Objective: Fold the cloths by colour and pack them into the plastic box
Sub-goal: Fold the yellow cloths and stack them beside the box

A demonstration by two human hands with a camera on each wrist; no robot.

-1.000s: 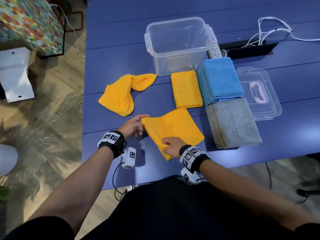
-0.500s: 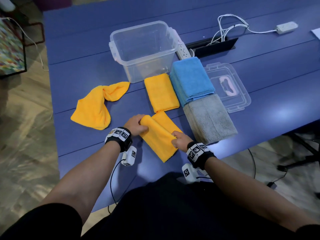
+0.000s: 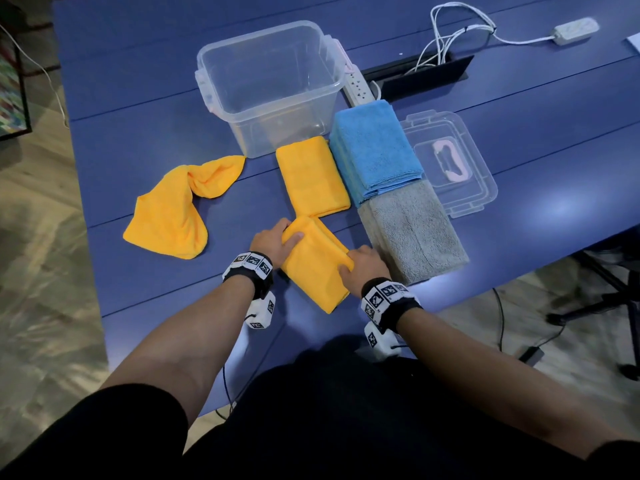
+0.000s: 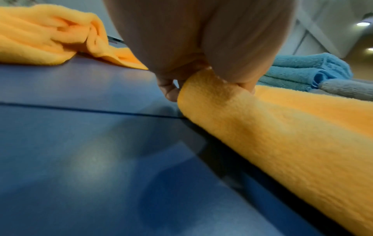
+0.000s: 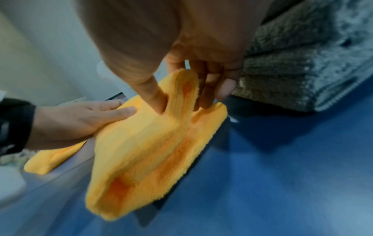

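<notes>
yellow cloths: 3, one half-folded (image 3: 317,263) | left hand (image 3: 273,239) grips its far end | right hand (image 3: 365,266) pinches its edge | blue stack (image 3: 375,152): 1 | grey stack (image 3: 412,232): 1 | box (image 3: 270,88): 1

Table (image 3: 519,237) dark blue. Three cloths orange: one in hand (image 3: 315,271), one folded (image 3: 311,178), one crumpled (image 3: 169,216). Stacks: light blue (image 3: 374,150), grey (image 3: 412,233). Box (image 3: 270,95) and lid (image 3: 481,188) clear, lid handle pink. Wristbands (image 3: 388,299) black with white-and-black square markers. Cables (image 3: 460,32) white.
</notes>
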